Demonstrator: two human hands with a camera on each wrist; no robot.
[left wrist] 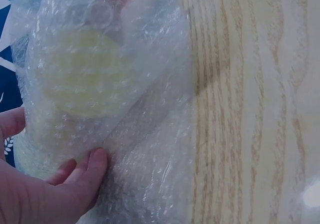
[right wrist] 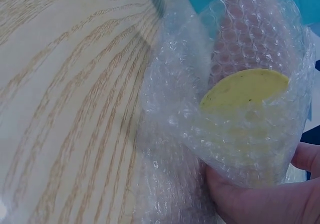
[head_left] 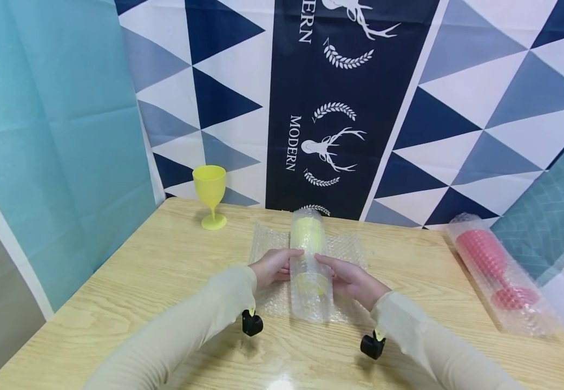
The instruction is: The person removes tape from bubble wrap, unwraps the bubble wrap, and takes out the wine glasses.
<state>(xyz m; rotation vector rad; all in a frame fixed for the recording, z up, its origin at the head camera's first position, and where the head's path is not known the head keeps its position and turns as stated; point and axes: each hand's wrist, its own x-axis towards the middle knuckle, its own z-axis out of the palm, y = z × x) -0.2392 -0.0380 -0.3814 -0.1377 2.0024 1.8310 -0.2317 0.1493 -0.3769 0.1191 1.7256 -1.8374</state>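
Observation:
A yellow goblet [head_left: 309, 233], rolled in bubble wrap [head_left: 306, 311], lies lengthwise between my hands. From the left side my left hand [head_left: 273, 266] grips the roll, thumb on top and fingers curled at its side. My right hand [head_left: 352, 281] holds it from the other side in the same way. Through the film in the right wrist view, the goblet's round yellow base [right wrist: 245, 89] faces the open end of the wrap. Under the roll, a flat part of bubble wrap [head_left: 347, 250] spreads out on both sides. The goblet's stem is blurred by the film.
An unwrapped yellow goblet [head_left: 209, 187] stands upright at the back left of the wooden table [head_left: 165, 260]. On the right lies a red goblet [head_left: 486, 252] inside bubble wrap, close to the table's edge. Patterned cloth [head_left: 233, 70] hangs behind the table.

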